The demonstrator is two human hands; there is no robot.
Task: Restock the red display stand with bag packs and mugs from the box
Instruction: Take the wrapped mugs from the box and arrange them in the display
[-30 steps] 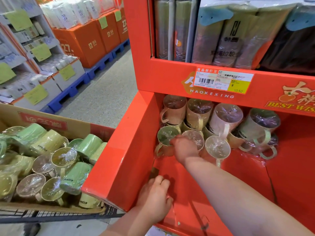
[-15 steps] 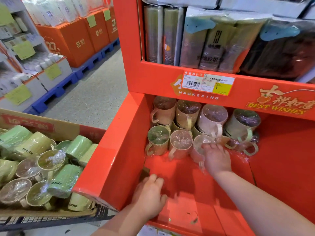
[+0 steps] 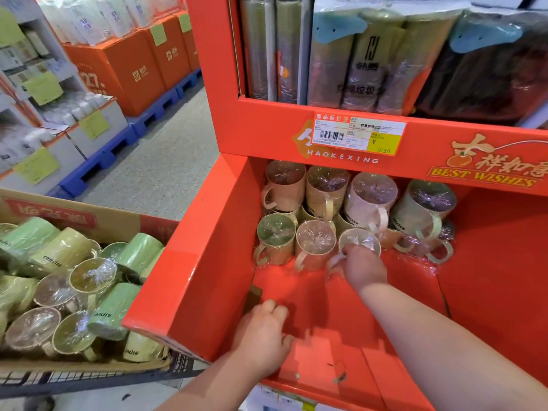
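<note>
The right hand (image 3: 363, 266) has slid along the front row of the lower shelf: a second ago it was on the middle mug (image 3: 315, 240), and now it sits on the pale mug (image 3: 360, 240) next to it. Its fingers curl over that mug's near rim and handle, holding it as it lies on its side. The left hand (image 3: 264, 336) has stayed propped on the shelf floor, fingers loosely bent, holding nothing.

To my eye that means the front row is being built up one mug at a time. Three now lie side by side, with bare red floor to their right.

The red display stand (image 3: 189, 292) is smooth printed cardboard with sloping side walls. The mugs are plain cylinders with loop handles in cream, pink and green, each sealed in crinkly clear film that catches the light.

Many more mugs (image 3: 92, 274) are heaped in the brown cardboard box (image 3: 118, 223) just left of the stand, so plenty remains to move. On the shelf above, the bag packs (image 3: 367, 69) stand upright in glossy plastic sleeves, packed close together.
</note>
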